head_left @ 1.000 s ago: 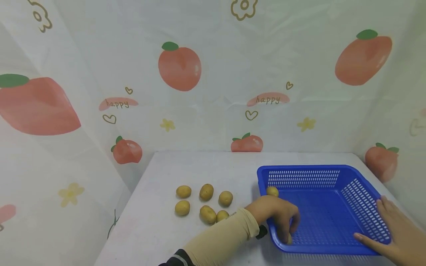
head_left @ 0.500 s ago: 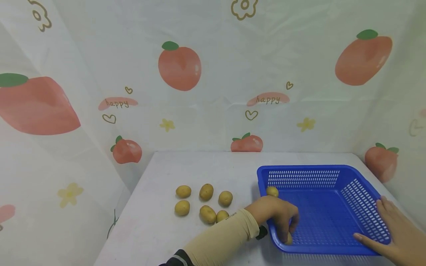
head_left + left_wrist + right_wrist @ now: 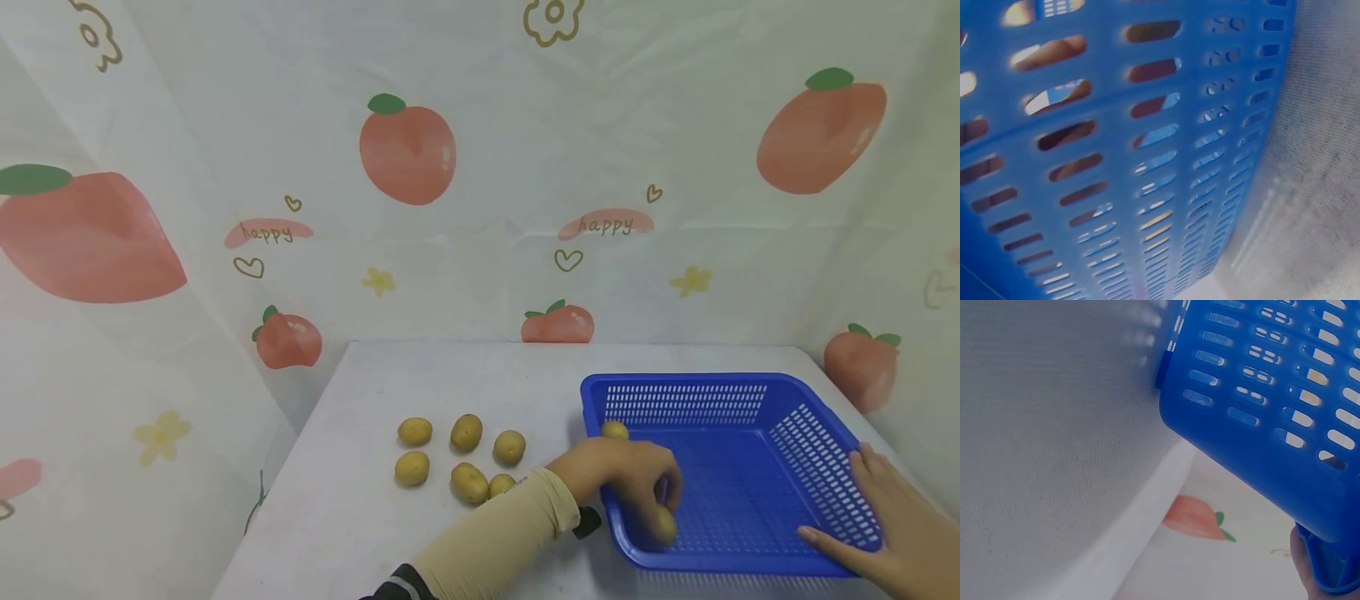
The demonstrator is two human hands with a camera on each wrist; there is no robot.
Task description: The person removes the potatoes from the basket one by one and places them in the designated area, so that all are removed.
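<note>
My left hand [image 3: 645, 479] reaches over the left side of the blue plastic basket [image 3: 720, 567] and pinches a potato [image 3: 664, 527] near the basket's front left corner. Behind that hand, another potato [image 3: 615, 430] lies against the inner left wall, partly covered. At the basket's front right corner, my right hand [image 3: 896, 525] rests with straight fingers along the right rim and its thumb over the front rim. In the left wrist view the slotted wall [image 3: 1110, 156] lets only bits of the hand through; the right wrist view catches the basket's underside corner [image 3: 1260, 456].
Several loose potatoes [image 3: 469, 483] lie on the white table [image 3: 322, 517] left of the basket, one partly behind the left sleeve [image 3: 495, 542]. A fruit-printed cloth [image 3: 480, 250] hangs behind the table and down its sides. A dark cord [image 3: 257, 500] shows by the left edge.
My left hand has lifted slightly and shifted right, bringing the potato away from the basket's front left corner and showing more of it. My right hand and the other potatoes stay put.
</note>
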